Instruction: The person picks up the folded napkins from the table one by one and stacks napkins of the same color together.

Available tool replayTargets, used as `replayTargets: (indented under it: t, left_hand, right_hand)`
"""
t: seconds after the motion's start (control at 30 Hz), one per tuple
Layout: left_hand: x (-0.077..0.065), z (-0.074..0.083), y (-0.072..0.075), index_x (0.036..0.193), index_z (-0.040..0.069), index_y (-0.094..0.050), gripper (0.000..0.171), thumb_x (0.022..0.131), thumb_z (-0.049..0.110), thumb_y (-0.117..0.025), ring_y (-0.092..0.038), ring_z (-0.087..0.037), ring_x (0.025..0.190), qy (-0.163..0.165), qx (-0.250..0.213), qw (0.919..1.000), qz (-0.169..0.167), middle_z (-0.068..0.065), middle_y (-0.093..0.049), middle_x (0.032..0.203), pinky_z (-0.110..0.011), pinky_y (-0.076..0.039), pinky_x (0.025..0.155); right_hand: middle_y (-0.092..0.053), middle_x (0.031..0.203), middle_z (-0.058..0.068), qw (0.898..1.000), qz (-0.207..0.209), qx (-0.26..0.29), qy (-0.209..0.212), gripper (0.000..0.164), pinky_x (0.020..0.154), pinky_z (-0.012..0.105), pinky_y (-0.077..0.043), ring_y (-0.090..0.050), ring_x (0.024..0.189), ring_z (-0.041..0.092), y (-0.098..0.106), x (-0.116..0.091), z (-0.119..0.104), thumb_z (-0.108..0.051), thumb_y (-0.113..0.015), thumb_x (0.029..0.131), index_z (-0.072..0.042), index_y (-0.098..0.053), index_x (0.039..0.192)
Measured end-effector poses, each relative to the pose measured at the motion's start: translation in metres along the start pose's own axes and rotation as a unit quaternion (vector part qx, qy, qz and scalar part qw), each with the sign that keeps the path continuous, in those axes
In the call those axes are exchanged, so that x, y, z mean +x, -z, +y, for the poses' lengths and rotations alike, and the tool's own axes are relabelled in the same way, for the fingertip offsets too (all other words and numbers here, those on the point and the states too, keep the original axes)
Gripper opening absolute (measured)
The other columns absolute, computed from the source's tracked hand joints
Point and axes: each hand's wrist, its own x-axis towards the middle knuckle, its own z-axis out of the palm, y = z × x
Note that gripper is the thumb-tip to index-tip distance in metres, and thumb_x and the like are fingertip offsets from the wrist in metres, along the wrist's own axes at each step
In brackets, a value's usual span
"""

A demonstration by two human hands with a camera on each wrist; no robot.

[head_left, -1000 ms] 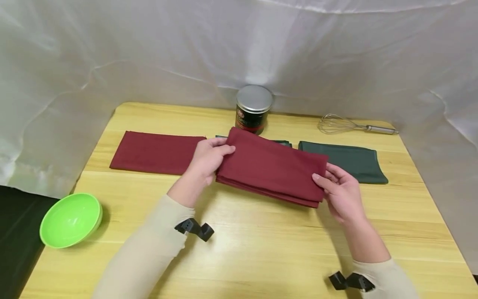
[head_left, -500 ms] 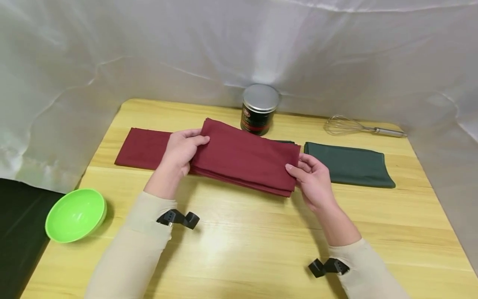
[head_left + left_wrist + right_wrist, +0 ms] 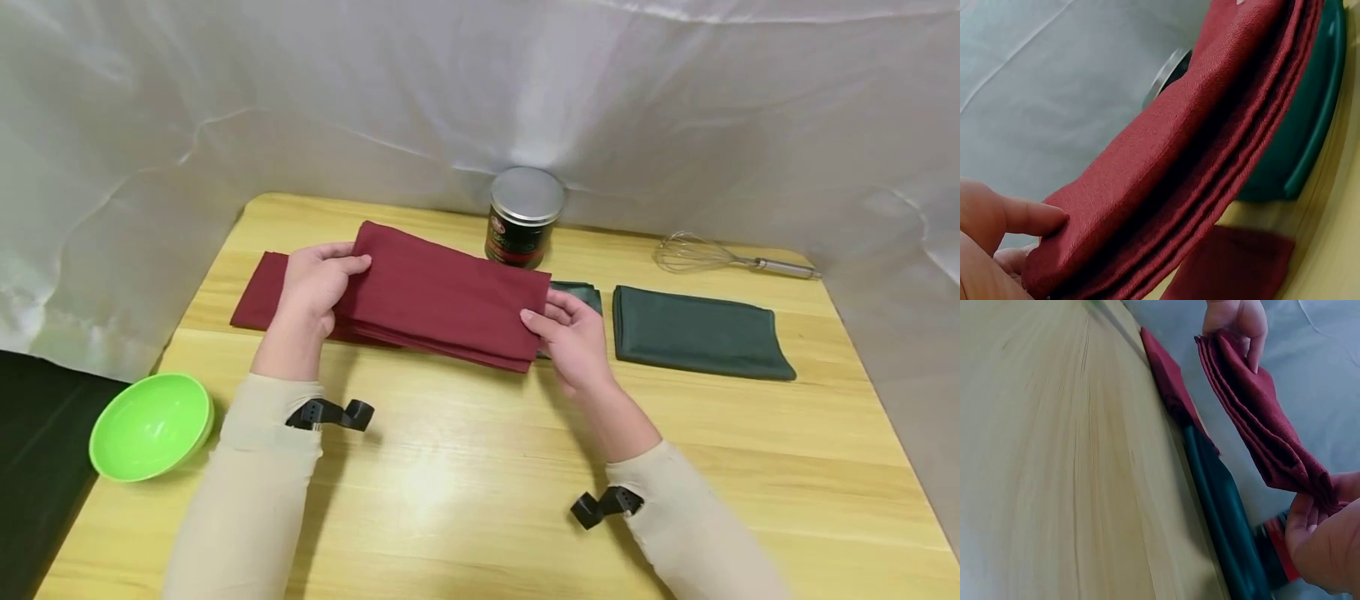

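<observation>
A folded dark red cloth (image 3: 450, 300) hangs between my two hands, above the table. My left hand (image 3: 315, 279) pinches its left end, thumb on top. At the other end, my right hand (image 3: 573, 342) grips the edge between thumb and fingers. Several folded layers show along the near side in the left wrist view. Below lies another folded red cloth (image 3: 258, 292), partly covered in the head view by the held one and my left hand. A folded green cloth (image 3: 581, 293) peeks out behind my right hand. Farther right lies a second folded green cloth (image 3: 701, 332).
A black tin (image 3: 523, 218) with a silver lid stands at the back, near the pale curtain (image 3: 360, 92). The whisk (image 3: 731, 256) lies at the back right. A bright green bowl (image 3: 152, 427) stands by the left edge of the wooden table (image 3: 465, 500).
Both hands have carried the held red cloth leftward. It now overlaps the red cloth on the table, and more of the middle green cloth shows on the right.
</observation>
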Motion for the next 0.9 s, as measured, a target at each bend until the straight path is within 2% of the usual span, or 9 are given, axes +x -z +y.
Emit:
replayTargets:
  t: [0.13,0.3,0.4,0.63,0.9]
  left_hand:
    - [0.003,-0.002,0.015,0.142,0.007,-0.057,0.049,0.096,0.019,-0.068,-0.045,-0.02,0.123,0.002,-0.003,0.9996,0.03,-0.006,-0.044,0.148,-0.036,-0.041,0.099]
    - [0.009,-0.004,0.032,0.138,0.01,-0.062,0.045,0.094,0.02,-0.071,-0.054,-0.018,0.109,0.015,-0.038,0.9971,0.065,-0.005,-0.05,0.138,-0.035,-0.047,0.089]
    - [0.015,-0.004,0.039,0.135,0.01,-0.064,0.043,0.093,0.019,-0.072,-0.055,-0.017,0.107,0.019,-0.045,0.9949,0.088,-0.004,-0.052,0.134,-0.034,-0.048,0.087]
    - [0.032,-0.009,0.053,0.134,0.007,-0.064,0.041,0.094,0.016,-0.07,-0.046,-0.017,0.119,0.025,-0.027,0.9875,0.153,-0.003,-0.048,0.14,-0.032,-0.039,0.099]
    - [0.05,-0.014,0.06,0.133,0.006,-0.065,0.041,0.093,0.015,-0.07,-0.039,-0.018,0.131,0.046,-0.016,0.9803,0.191,-0.006,-0.041,0.148,-0.028,-0.033,0.106]
  right_hand:
    - [-0.067,0.103,0.012,1.0,-0.004,0.0,0.002,0.037,0.071,0.034,-0.058,-0.068,0.085,0.02,-0.019,0.005,0.005,0.006,-0.073,0.088,0.003,-0.061,0.122]
    - [-0.066,0.101,0.012,1.0,-0.003,0.008,-0.004,0.034,0.07,0.033,-0.058,-0.067,0.083,0.02,-0.042,0.014,0.011,0.005,-0.075,0.085,0.001,-0.064,0.117]
    - [-0.067,0.101,0.013,1.0,-0.003,0.019,-0.008,0.034,0.07,0.034,-0.058,-0.067,0.083,0.021,-0.055,0.02,0.015,0.007,-0.075,0.085,0.001,-0.064,0.116]
    - [-0.067,0.101,0.014,0.999,-0.007,0.028,-0.023,0.035,0.071,0.036,-0.058,-0.068,0.083,0.022,-0.084,0.033,0.024,0.008,-0.076,0.084,0.001,-0.064,0.116]
    - [-0.067,0.104,0.014,0.999,-0.003,0.025,-0.038,0.036,0.071,0.035,-0.058,-0.068,0.085,0.023,-0.098,0.045,0.034,0.004,-0.077,0.085,0.0,-0.063,0.118]
